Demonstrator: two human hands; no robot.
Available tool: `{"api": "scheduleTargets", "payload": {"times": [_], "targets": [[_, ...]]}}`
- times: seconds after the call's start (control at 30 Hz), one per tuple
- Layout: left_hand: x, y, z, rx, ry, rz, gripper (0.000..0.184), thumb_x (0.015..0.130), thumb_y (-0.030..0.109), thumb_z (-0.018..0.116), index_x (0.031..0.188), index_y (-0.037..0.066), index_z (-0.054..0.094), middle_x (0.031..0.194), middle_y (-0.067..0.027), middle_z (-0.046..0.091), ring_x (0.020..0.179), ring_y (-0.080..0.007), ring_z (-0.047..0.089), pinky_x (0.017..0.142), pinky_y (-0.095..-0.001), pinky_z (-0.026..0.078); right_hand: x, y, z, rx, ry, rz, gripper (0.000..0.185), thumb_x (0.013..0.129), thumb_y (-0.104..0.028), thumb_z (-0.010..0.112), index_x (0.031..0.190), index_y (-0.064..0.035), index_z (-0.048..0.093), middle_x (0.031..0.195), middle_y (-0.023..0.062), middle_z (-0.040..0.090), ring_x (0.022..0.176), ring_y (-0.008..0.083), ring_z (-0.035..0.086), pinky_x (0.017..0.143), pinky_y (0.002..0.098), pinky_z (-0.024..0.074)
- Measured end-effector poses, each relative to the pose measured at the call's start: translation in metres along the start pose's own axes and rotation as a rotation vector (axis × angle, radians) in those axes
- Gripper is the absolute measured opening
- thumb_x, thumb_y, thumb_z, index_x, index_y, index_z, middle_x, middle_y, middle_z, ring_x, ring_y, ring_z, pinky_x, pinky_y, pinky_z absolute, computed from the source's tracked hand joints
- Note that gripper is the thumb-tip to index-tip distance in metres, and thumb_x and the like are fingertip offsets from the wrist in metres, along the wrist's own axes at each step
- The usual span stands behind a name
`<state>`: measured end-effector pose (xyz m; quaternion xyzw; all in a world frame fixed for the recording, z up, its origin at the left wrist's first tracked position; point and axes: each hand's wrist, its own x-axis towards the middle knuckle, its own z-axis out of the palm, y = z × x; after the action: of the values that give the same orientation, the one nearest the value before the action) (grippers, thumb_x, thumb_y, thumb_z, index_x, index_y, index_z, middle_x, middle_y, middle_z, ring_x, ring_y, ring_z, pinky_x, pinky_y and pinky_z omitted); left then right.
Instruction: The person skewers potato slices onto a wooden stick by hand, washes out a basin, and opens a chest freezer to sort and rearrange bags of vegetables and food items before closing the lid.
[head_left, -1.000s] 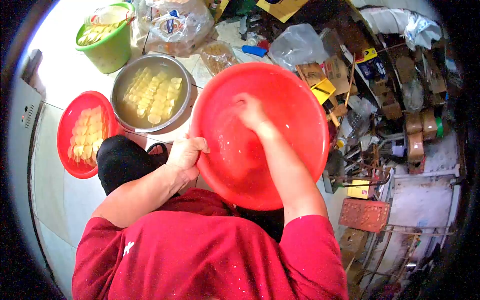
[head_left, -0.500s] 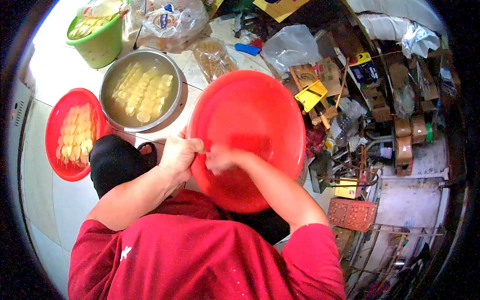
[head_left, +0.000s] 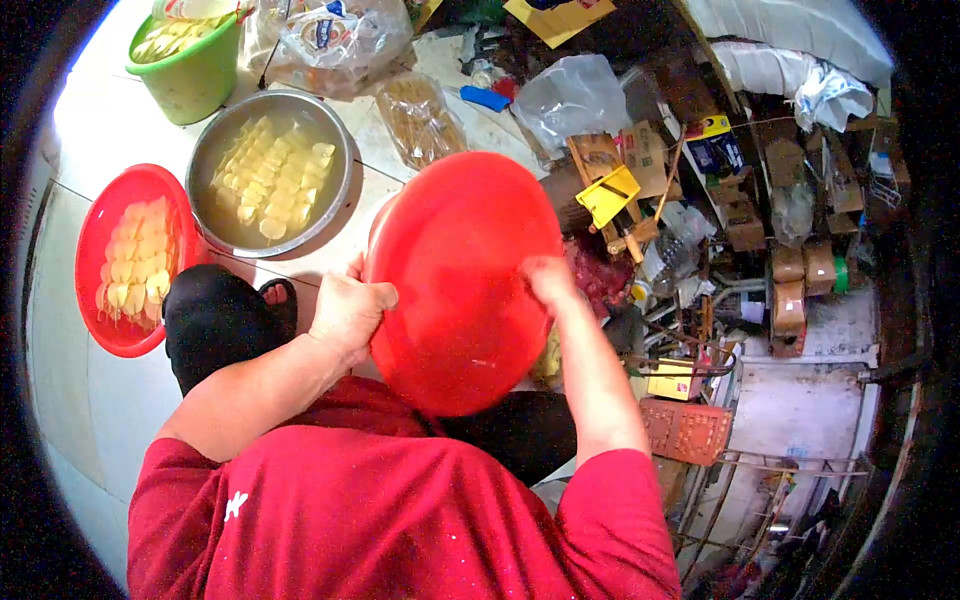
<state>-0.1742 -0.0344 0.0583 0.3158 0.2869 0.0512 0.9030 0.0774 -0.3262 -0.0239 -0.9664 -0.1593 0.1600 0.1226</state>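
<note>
A large red plastic basin [head_left: 450, 300] stands tilted in front of me, its inside facing up with a few small pale specks low on the wall. My left hand [head_left: 352, 308] is closed on its left rim, thumb over the edge and the other fingers largely hidden behind. At the right side, my right hand [head_left: 546, 278] is against the basin's inner wall near the rim. Its fingers are smeared by motion, so I cannot see whether they hold anything.
To the left, a grey metal bowl [head_left: 349, 165] holds rows of yellow slices [head_left: 265, 180] in cloudy liquid. A smaller red basin [head_left: 86, 290] has similar skewered slices, and a green bucket [head_left: 190, 85] stands behind. Rightward lie a yellow slicer [head_left: 608, 197], cardboard, plastic bags and a brick-red crate [head_left: 690, 430].
My right hand has moved from the basin's left side across to its right side. The basin has tipped and looks narrower, while my left hand keeps its hold on the left rim.
</note>
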Motion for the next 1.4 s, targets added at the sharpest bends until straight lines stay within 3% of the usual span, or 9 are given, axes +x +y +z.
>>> {"api": "scheduleTargets", "payload": {"times": [0.17, 0.4, 0.47, 0.53, 0.73, 0.93, 1.13, 1.27, 1.4], "targets": [[0.001, -0.005, 0.002, -0.048, -0.070, 0.125, 0.039, 0.064, -0.014, 0.050, 0.099, 0.002, 0.059, 0.088, -0.0055, 0.063, 0.074, -0.0154, 0.060, 0.069, -0.0293, 0.051, -0.062, -0.023, 0.081, -0.339, -0.279, -0.284, 0.015, 0.084, -0.019, 0.056, 0.074, -0.0077, 0.060, 0.071, 0.0065, 0.059, 0.062, 0.0168, 0.054, 0.057, 0.0340, 0.0444], [0.006, 0.002, -0.003, 0.078, -0.056, -0.015, 0.060, 0.063, -0.015, 0.044, 0.119, 0.003, 0.054, 0.108, -0.0074, 0.063, 0.093, -0.0181, 0.061, 0.083, -0.0308, 0.049, -0.070, -0.194, 0.062, 1.077, -0.924, 0.120, 0.012, 0.082, -0.020, 0.056, 0.077, -0.0083, 0.055, 0.069, 0.0071, 0.057, 0.070, 0.0239, 0.055, 0.065, 0.0414, 0.0453], [0.010, -0.007, -0.006, -0.007, -0.117, 0.027, 0.045, 0.064, -0.013, 0.048, 0.105, 0.000, 0.059, 0.088, -0.0064, 0.064, 0.073, -0.0159, 0.060, 0.066, -0.0293, 0.050, -0.018, -0.197, 0.045, 0.208, -0.131, -1.299, 0.014, 0.082, -0.019, 0.057, 0.079, -0.0065, 0.062, 0.070, 0.0046, 0.061, 0.069, 0.0220, 0.058, 0.065, 0.0377, 0.0473], [0.008, -0.005, -0.004, 0.012, -0.107, 0.020, 0.045, 0.064, -0.013, 0.048, 0.105, 0.000, 0.059, 0.088, -0.0063, 0.064, 0.072, -0.0161, 0.060, 0.066, -0.0291, 0.050, 0.007, -0.194, 0.006, 0.597, -0.380, -0.521, 0.014, 0.081, -0.015, 0.060, 0.085, -0.0053, 0.068, 0.081, 0.0049, 0.067, 0.077, 0.0201, 0.062, 0.072, 0.0334, 0.0498], [0.003, 0.007, 0.001, 0.041, -0.052, 0.037, 0.041, 0.064, -0.013, 0.050, 0.102, 0.000, 0.059, 0.086, -0.0055, 0.063, 0.070, -0.0153, 0.059, 0.066, -0.0283, 0.050, 0.019, -0.088, -0.037, 0.342, 0.086, -0.092, 0.020, 0.083, -0.012, 0.062, 0.101, -0.0038, 0.068, 0.097, 0.0063, 0.068, 0.089, 0.0142, 0.062, 0.081, 0.0280, 0.0475], [0.002, 0.011, 0.006, -0.007, -0.061, 0.132, 0.040, 0.064, -0.014, 0.049, 0.099, 0.001, 0.059, 0.085, -0.0048, 0.063, 0.070, -0.0136, 0.059, 0.065, -0.0277, 0.050, -0.054, -0.048, 0.067, -0.053, -0.308, -0.149, 0.023, 0.082, -0.011, 0.062, 0.104, -0.0054, 0.063, 0.093, 0.0060, 0.066, 0.081, 0.0161, 0.061, 0.072, 0.0301, 0.0491], [0.001, 0.010, 0.009, 0.062, -0.081, 0.060, 0.047, 0.063, -0.015, 0.048, 0.106, 0.003, 0.055, 0.096, -0.0076, 0.063, 0.085, -0.0191, 0.061, 0.077, -0.0318, 0.051, -0.064, -0.178, 0.072, 0.803, -0.643, -0.118, 0.021, 0.079, -0.004, 0.060, 0.100, -0.0076, 0.061, 0.086, 0.0069, 0.064, 0.073, 0.0190, 0.061, 0.062, 0.0322, 0.0512], [0.001, 0.012, 0.006, -0.079, -0.125, 0.033, 0.055, 0.060, -0.013, 0.047, 0.112, 0.003, 0.055, 0.101, -0.0083, 0.063, 0.087, -0.0210, 0.061, 0.076, -0.0331, 0.051, 0.004, -0.195, 0.025, 1.012, -0.208, -0.138, 0.022, 0.077, 0.001, 0.059, 0.097, -0.0091, 0.059, 0.082, 0.0076, 0.063, 0.068, 0.0209, 0.061, 0.055, 0.0336, 0.0526], [0.005, 0.014, 0.002, -0.152, -0.098, 0.087, 0.047, 0.061, -0.015, 0.046, 0.103, 0.002, 0.056, 0.091, -0.0062, 0.062, 0.076, -0.0184, 0.060, 0.070, -0.0303, 0.051, 0.012, -0.149, -0.022, 0.028, 0.467, -0.342, 0.022, 0.073, -0.014, 0.065, 0.094, -0.0053, 0.064, 0.093, 0.0180, 0.064, 0.087, 0.0369, 0.060, 0.077, 0.0425, 0.0492]]}}
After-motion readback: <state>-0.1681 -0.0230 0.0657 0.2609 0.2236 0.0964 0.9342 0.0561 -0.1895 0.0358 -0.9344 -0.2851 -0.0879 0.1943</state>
